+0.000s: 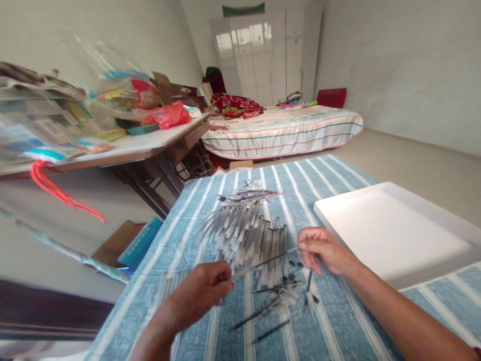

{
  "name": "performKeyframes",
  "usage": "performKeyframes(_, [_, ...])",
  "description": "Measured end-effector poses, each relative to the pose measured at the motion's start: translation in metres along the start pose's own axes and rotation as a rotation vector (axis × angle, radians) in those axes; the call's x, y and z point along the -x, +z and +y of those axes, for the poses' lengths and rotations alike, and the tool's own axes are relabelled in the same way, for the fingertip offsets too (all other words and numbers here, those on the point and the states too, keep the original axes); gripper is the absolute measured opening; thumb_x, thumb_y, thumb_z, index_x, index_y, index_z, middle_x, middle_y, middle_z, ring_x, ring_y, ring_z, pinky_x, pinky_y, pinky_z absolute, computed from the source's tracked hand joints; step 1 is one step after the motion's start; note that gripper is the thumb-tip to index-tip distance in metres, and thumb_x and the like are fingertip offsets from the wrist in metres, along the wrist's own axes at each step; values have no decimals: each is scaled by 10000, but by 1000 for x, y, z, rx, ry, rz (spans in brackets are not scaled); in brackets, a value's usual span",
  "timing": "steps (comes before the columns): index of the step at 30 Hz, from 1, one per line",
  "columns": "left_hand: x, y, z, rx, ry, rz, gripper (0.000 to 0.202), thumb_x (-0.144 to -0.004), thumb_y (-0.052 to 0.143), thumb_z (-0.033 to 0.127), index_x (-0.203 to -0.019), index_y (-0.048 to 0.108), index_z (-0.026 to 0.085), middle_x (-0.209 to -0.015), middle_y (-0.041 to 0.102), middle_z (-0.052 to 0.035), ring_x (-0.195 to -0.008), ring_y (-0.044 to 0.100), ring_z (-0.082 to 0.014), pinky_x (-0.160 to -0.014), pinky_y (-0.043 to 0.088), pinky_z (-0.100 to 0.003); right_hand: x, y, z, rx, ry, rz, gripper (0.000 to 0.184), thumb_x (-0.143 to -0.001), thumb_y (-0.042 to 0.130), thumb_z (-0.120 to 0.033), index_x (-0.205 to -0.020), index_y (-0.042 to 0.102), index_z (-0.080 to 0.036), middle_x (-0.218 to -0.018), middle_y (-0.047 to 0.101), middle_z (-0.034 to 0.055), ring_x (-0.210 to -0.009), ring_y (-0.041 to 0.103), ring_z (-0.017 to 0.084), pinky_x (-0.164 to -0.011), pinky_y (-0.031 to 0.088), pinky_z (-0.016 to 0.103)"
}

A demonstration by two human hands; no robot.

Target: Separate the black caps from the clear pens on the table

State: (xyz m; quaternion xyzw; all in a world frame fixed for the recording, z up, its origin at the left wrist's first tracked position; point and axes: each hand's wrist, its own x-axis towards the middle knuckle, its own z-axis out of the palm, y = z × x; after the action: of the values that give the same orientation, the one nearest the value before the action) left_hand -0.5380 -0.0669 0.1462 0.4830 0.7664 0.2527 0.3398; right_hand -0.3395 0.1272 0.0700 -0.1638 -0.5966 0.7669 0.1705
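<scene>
My left hand (205, 293) is closed around one end of a thin clear pen barrel (244, 271) just above the striped cloth. My right hand (319, 249) pinches the dark refill (278, 256) that runs into that barrel, so both hands hold the same pen. Behind it lies a heap of clear pen barrels (248, 233). Loose black refills and small caps (280, 296) are scattered on the cloth in front of the heap.
A blue and white striped cloth (338, 331) covers the table. A white shallow tray (391, 235) sits at the right. A cluttered desk (150, 143) stands at the left, a bed (285, 130) and a white wardrobe (263, 55) behind.
</scene>
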Motion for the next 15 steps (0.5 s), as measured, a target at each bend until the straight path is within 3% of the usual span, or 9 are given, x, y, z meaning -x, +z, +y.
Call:
performKeyframes(3, [1, -19, -11, 107, -79, 230, 161, -657, 617, 301, -595, 535, 175, -459, 510, 52, -432, 497, -112, -429, 361, -186, -1, -1, 2, 64, 43, -17, 236, -708, 562, -331, -575, 477, -156, -396, 582, -29, -229, 419, 63, -255, 251, 144])
performKeyframes(6, [-2, -13, -9, 381, -43, 417, 164, -673, 629, 307, -682, 557, 160, -486, 563, 26, -460, 515, -117, -465, 408, -205, -1, -3, 6, 216, 127, -111, 252, -715, 552, -330, -551, 463, -161, -389, 562, -43, -237, 416, 58, -265, 257, 143])
performKeyframes(10, [-12, 18, 6, 912, 84, 410, 148, -704, 632, 257, -762, 553, 146, -705, 633, -17, -569, 563, -111, -563, 470, -241, 0, 1, 5, 456, 145, -111, 306, -750, 540, -393, -559, 445, -173, -382, 498, -64, -254, 378, 51, -281, 242, 152])
performKeyframes(15, [-21, 57, 30, 1266, 128, 359, 153, -710, 636, 182, -814, 531, 141, -812, 646, -42, -679, 610, -124, -673, 502, -279, 5, 32, -1, 604, -91, -60, 286, -719, 600, -395, -593, 517, -152, -444, 434, -59, -404, 368, 56, -384, 252, 169])
